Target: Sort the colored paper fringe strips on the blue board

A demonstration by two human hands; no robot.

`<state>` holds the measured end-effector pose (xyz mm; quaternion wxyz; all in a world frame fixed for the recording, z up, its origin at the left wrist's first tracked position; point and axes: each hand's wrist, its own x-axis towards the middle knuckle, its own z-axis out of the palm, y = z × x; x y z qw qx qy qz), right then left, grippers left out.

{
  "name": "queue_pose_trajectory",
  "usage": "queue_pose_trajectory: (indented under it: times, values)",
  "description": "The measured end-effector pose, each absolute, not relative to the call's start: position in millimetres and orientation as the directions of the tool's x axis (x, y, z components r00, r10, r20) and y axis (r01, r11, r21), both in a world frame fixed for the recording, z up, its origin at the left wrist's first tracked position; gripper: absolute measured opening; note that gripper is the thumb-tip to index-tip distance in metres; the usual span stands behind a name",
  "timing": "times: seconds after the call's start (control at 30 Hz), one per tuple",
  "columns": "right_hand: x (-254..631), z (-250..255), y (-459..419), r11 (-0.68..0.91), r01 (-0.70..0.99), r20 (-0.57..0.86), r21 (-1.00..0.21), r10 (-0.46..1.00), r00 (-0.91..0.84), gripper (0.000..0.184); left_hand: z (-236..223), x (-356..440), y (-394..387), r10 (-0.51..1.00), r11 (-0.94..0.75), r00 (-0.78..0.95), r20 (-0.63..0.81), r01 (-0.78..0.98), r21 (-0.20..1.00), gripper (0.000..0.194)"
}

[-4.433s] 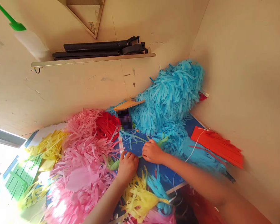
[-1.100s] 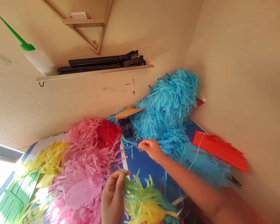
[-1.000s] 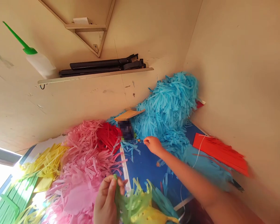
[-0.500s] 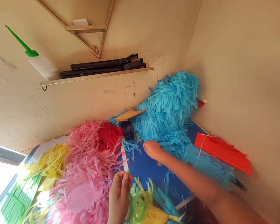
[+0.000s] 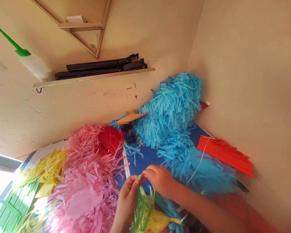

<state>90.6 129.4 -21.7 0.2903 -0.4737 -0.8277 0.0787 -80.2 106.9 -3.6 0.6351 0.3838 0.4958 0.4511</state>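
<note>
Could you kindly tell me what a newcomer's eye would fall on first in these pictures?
The big mound of sky-blue fringed paper, heaped in the corner against the cream wall, stands out first, with a pink fringed paper pile to its left. At bottom centre, over a blue board, the left hand holds a green fringed paper strip, the right hand beside its top.

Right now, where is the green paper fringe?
In the head view, the green paper fringe hangs at bottom centre, pinched in the left hand, with the right hand beside its top and a yellow paper fringe behind it.
</note>
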Motion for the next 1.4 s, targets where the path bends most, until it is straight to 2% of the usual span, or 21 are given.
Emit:
queue_pose_trajectory:
  times: [0.1,0.2,0.23,0.3,0.37,0.47,0.63,0.73,0.9,1.03,1.2,1.27,1.4]
  values:
    - [95,-24,127,0.557,0.713,0.422,-0.426,0.820,-0.387,0.020,-1,-80,107,0.951,0.307,0.107,-0.291,-0.183,0.934,0.041]
    - [99,-21,126,0.462,0.625,0.350,-0.630,0.887,-0.302,0.021,4,-79,106,0.950,0.302,0.136,-0.282,-0.165,0.939,0.040]
    - [99,-19,125,0.401,0.555,0.305,-0.729,0.916,-0.262,0.019,6,-78,106,0.953,0.287,0.142,-0.267,-0.143,0.947,0.040]
    - [100,-16,124,0.232,0.313,0.182,-0.921,0.966,-0.182,0.011,10,-77,104,0.969,0.221,0.123,-0.213,-0.057,0.974,0.039]
    - [98,-14,121,0.046,0.007,0.044,-0.999,0.989,-0.144,0.011,13,-75,103,0.986,0.137,0.085,-0.142,0.064,0.989,0.039]
    - [91,-14,116,-0.144,-0.318,-0.108,-0.937,0.986,-0.126,0.026,15,-70,99,0.995,0.050,0.070,-0.065,0.195,0.979,0.038]
    - [82,-13,107,-0.306,-0.587,-0.289,-0.749,0.949,-0.126,0.038,18,-62,96,0.997,-0.028,0.081,-0.001,0.359,0.933,0.035]
    - [81,-11,104,-0.322,-0.632,-0.304,-0.705,0.942,-0.141,0.037,20,-61,96,0.997,-0.062,0.067,0.037,0.419,0.906,0.033]
    - [83,-10,103,-0.315,-0.642,-0.292,-0.699,0.945,-0.146,0.035,22,-63,97,0.996,-0.083,0.064,0.059,0.473,0.877,0.033]
    - [85,-11,103,-0.254,-0.565,-0.233,-0.785,0.966,-0.111,0.033,21,-67,97,0.992,-0.127,0.090,0.093,0.532,0.837,0.032]
    - [90,-6,103,-0.072,-0.311,-0.057,-0.948,0.997,-0.058,0.024,21,-72,97,0.973,-0.220,0.192,0.131,0.583,0.782,0.026]
    - [92,-3,103,-0.062,-0.262,-0.044,-0.963,0.996,-0.072,0.024,22,-72,96,0.967,-0.245,0.212,0.145,0.598,0.763,0.026]
    - [90,-3,101,-0.104,-0.270,-0.086,-0.957,0.993,-0.077,0.028,24,-69,94,0.961,-0.266,0.229,0.155,0.608,0.748,0.025]
